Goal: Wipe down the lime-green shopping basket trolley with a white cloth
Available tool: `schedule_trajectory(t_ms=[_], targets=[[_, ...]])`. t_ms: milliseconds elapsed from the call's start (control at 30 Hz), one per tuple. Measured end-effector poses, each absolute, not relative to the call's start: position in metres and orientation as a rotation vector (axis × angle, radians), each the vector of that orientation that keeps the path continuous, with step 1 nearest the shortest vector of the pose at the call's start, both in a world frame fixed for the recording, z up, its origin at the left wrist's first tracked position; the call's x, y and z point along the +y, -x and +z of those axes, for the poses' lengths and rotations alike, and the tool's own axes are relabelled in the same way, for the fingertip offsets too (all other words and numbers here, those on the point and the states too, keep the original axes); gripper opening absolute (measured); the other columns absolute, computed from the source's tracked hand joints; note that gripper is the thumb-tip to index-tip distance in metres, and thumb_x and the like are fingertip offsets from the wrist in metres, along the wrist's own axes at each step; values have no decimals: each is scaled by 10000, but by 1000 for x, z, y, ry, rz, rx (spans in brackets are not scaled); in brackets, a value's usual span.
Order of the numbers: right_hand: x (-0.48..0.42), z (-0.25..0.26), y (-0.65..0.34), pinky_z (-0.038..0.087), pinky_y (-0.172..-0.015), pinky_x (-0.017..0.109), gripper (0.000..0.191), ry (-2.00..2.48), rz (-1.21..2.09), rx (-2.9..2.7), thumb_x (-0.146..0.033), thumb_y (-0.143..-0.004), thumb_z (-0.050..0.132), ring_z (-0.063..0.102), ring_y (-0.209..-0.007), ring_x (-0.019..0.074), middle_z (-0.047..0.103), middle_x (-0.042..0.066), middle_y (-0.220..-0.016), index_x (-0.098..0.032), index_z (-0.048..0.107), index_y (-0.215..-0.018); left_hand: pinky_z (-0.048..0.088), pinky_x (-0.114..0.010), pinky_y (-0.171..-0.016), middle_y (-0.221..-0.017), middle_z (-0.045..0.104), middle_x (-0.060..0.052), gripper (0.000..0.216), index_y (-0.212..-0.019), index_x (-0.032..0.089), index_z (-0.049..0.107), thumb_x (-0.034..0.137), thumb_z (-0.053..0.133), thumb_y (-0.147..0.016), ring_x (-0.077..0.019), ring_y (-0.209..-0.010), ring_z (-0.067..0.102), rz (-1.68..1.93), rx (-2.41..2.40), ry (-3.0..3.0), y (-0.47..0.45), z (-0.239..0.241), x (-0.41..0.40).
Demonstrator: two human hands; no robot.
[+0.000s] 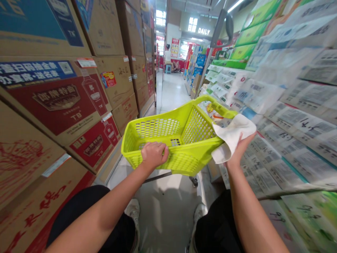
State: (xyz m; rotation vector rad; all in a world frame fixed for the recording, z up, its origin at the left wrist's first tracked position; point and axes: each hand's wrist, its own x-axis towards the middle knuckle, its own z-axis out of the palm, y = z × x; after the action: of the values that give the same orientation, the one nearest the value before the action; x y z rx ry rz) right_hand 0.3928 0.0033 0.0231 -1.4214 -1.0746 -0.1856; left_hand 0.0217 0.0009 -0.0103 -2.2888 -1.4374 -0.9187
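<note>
Cloth [240,125] seemingly touches basket [205,149], covering fingers of right hand [239,149].

At the centre of the frame, the left hand [154,154] is closed over the near rim of a lime-green basket [191,158], a caster [194,181] showing beneath it. Right of centre, the right hand [238,151] holds a white cloth [233,131] against the basket's handle [217,106], the cloth hiding most of its fingers. Stacked cardboard boxes [58,102] fill the left side; plastic-wrapped packs [297,116], some with handwritten prices, fill the right. A "DAILY" sign [204,31] and a blue stool [167,68] appear at upper centre, two shoes [133,211] at lower centre.
</note>
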Motion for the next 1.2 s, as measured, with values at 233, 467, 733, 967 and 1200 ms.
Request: schedule_trajectory(t_ms=[233,467,733,967,1200], targets=[[-29,0,-329,56,-1300,648,907,1535,-182,-1255,-608,-1049,343,-22,-1638,347,-12,254,-1744,-51,-9,-1672,275,-379,-654,-607,650,-79,399,-623,206,644,337,495,-969,-208,-623,594,-927,-1526,2223,-16,-5,4],[-30,-8,-316,92,-1290,652,938,1596,-88,-1404,-630,-1041,349,-6,-1635,360,-14,294,-1730,-10,21,-1665,270,-376,-640,-619,669,-87,377,-634,201,672,325,515,-954,-218,-630,611,-926,-1567,2221,-28,-2,-2],[3,17,-387,61,-1311,604,918,1502,-174,-1083,-692,-1027,305,79,-1639,324,81,223,-1748,-90,73,-1680,271,-385,-636,-652,696,-78,362,-655,204,667,336,525,-960,-216,-647,629,-906,-1510,2288,-31,-2,-10],[-15,-8,-318,36,-1308,616,929,1510,-124,-1123,-630,-1045,316,-32,-1640,339,-34,237,-1748,-46,-43,-1672,271,-376,-632,-638,697,-74,357,-613,203,657,315,537,-929,-210,-630,617,-935,-1571,2261,-29,-2,-3],[-28,-5,-314,80,-1310,580,870,1481,51,-1248,-632,-1043,341,66,-1642,296,47,182,-1760,-136,36,-1690,264,-371,-623,-610,676,-69,364,-590,202,646,313,552,-923,-203,-613,609,-932,-1588,2227,-28,-1,-2]])
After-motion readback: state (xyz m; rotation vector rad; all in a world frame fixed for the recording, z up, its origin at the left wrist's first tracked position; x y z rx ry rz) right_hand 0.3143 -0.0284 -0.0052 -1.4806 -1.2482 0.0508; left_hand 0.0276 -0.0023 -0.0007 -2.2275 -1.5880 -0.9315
